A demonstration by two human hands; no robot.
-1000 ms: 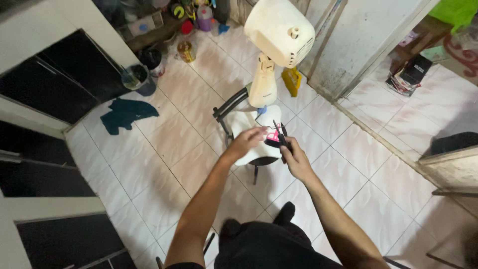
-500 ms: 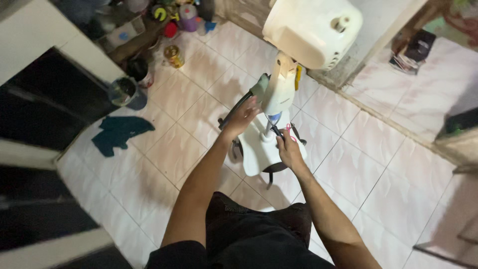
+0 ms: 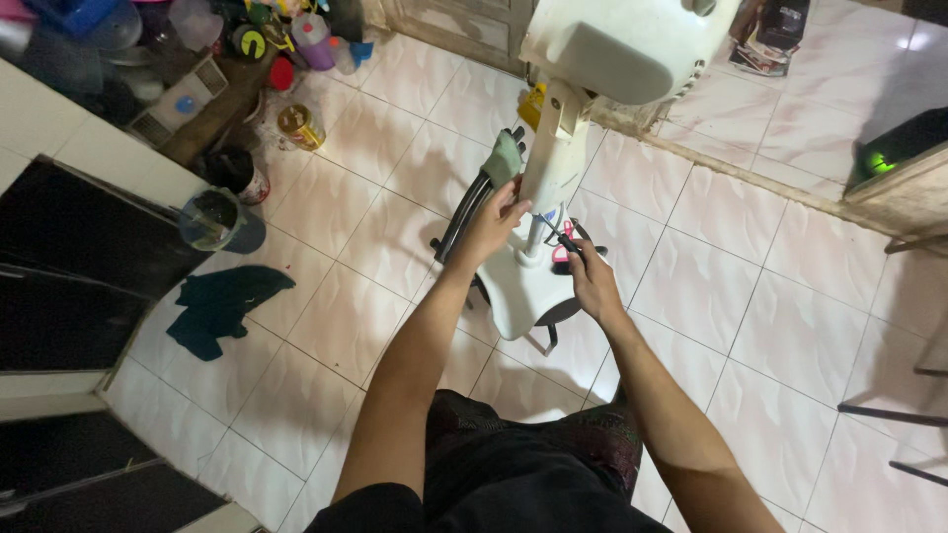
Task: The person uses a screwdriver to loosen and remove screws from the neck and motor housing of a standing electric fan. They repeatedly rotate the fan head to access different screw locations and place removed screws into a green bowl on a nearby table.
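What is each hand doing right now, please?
Left hand: gripping the fan's cream post.
Right hand: closed on a thin dark tool, possibly a screwdriver.

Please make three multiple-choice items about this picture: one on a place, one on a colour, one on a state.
1. Where does the dark green cloth lie?
A. on the tiled floor, left of the person
B. on the fan base
C. over the stool

2. What colour is the fan's plastic stand column?
A. red
B. cream white
C. black

3. What does the left hand do?
A. hangs free at the side
B. rests flat on the floor
C. grips the column low down

Answers:
1 A, the cloth lies crumpled on the tiles by the dark cabinet.
2 B, the column matches the cream white motor housing.
3 C, its fingers close on the column, while the right hand holds a thin dark tool.
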